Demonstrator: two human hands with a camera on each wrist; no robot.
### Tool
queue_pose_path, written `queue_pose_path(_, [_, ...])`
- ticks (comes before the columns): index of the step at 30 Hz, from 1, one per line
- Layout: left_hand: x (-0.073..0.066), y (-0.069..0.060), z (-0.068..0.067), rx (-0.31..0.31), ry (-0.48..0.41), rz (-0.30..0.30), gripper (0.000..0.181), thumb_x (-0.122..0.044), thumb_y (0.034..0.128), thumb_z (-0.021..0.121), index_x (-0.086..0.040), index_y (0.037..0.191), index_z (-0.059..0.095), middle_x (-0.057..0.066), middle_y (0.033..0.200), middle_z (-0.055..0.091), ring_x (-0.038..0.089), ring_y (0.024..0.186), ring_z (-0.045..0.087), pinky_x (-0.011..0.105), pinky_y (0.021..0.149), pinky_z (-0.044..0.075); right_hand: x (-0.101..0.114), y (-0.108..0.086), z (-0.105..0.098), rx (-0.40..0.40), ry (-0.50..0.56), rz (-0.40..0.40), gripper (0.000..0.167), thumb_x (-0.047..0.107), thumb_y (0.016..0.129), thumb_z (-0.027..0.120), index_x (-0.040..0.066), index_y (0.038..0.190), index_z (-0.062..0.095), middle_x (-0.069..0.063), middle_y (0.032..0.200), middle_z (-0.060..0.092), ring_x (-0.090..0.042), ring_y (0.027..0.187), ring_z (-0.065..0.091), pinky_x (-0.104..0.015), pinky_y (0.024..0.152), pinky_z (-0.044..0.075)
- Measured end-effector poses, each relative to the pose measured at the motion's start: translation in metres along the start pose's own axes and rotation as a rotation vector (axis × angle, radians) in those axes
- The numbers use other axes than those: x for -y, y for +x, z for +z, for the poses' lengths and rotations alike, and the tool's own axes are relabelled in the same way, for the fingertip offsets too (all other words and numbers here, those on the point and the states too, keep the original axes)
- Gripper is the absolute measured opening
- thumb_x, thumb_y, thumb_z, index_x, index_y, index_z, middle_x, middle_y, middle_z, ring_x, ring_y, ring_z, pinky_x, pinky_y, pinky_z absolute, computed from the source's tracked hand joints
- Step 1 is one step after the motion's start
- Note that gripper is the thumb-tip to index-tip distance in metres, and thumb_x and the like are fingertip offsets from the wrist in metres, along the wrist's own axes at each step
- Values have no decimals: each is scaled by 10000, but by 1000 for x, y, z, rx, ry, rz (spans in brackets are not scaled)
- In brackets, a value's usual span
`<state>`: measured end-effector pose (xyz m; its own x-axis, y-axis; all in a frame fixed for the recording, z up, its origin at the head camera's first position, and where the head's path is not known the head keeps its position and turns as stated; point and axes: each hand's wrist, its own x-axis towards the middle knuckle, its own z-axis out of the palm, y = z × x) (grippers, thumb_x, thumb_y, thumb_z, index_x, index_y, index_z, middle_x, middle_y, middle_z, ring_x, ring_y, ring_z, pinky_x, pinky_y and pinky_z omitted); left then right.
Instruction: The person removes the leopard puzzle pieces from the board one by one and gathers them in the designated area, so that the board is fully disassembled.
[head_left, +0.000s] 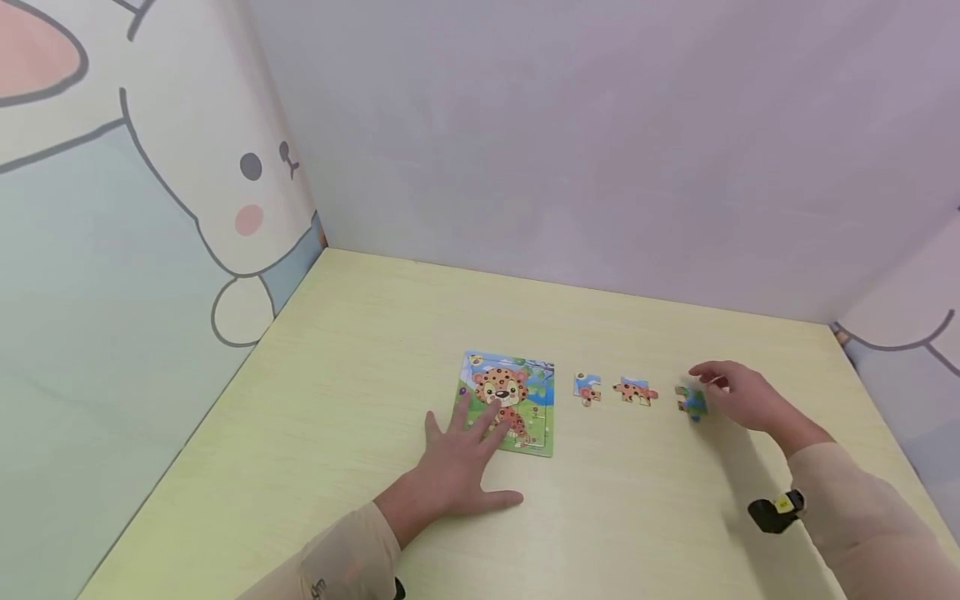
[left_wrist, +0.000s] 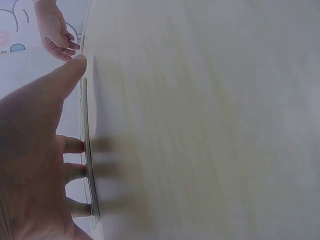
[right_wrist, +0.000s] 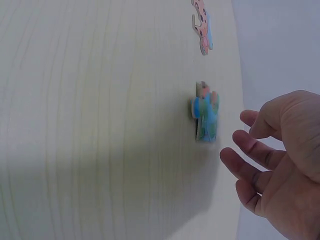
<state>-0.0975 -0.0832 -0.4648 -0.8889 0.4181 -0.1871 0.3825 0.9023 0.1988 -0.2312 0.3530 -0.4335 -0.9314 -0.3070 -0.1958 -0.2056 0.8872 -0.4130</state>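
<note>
My left hand (head_left: 459, 471) lies spread, its fingertips resting on a leopard jigsaw board (head_left: 542, 433). In the left wrist view, three fingers (left_wrist: 75, 171) press on the thin board's face, with the thumb apart from it. My right hand (head_left: 742, 398) hovers at the right with loosely bent fingers. Just beyond its fingertips is a blue-green puzzle piece (right_wrist: 206, 117), blurred and slightly tilted, with a gap between it and the fingers in the right wrist view. Between the board and that piece lie a leopard-ear piece (head_left: 588, 388) and a spotted piece (head_left: 636, 391).
The pale wooden table (head_left: 360, 333) meets a plain light wall (head_left: 562, 167) at the back. On the left stands a wall with a cartoon print (head_left: 187, 167). A dark strap device (head_left: 776, 512) hangs at my right sleeve.
</note>
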Motion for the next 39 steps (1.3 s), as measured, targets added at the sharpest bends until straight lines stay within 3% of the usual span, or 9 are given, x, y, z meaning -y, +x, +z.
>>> queue_pose_path(3, [0, 0, 0, -1, 3, 0, 1010, -839, 857, 562, -253, 1651, 345, 20, 1755, 240, 460, 1614, 143, 835, 1089, 290, 0, -1, 0, -15, -3, 3, 383, 29, 1005, 497, -124, 1346, 580, -355, 1269, 631, -513, 1149, 602, -630, 917, 517])
queue_pose_path(14, [1, 2, 2, -24, 64, 7, 1015, -860, 862, 527, -255, 1654, 337, 25, 1743, 274, 466, 1607, 166, 820, 1126, 247, 8, -5, 7, -90, 16, -26, 390, 32, 1003, 497, -112, 1356, 577, -339, 1241, 635, -538, 1170, 579, -680, 946, 471])
queue_pose_path(27, [2, 2, 3, -57, 73, 23, 992, -843, 867, 550, -246, 1639, 371, 54, 1737, 282, 475, 1596, 199, 814, 1137, 237, 20, -3, 9, -89, 15, -41, 389, 62, 1020, 537, -97, 1374, 572, -334, 1268, 621, -500, 1162, 576, -555, 848, 489])
queue_pose_path(33, [-4, -6, 8, -56, 88, 24, 958, -858, 869, 525, -291, 1629, 387, 46, 1740, 270, 462, 1595, 214, 812, 1122, 265, 28, 0, 11, -113, 1, -80, 373, 58, 1013, 583, -87, 1357, 593, -312, 1244, 637, -480, 1146, 595, -478, 802, 486])
queue_pose_path(39, [-12, -14, 12, -66, 70, 25, 942, -857, 871, 523, -284, 1612, 422, 55, 1741, 268, 446, 1594, 228, 810, 1117, 271, 48, 5, 16, -115, 32, -128, 377, 55, 1017, 589, -65, 1374, 594, -286, 1268, 631, -466, 1170, 593, -488, 813, 502])
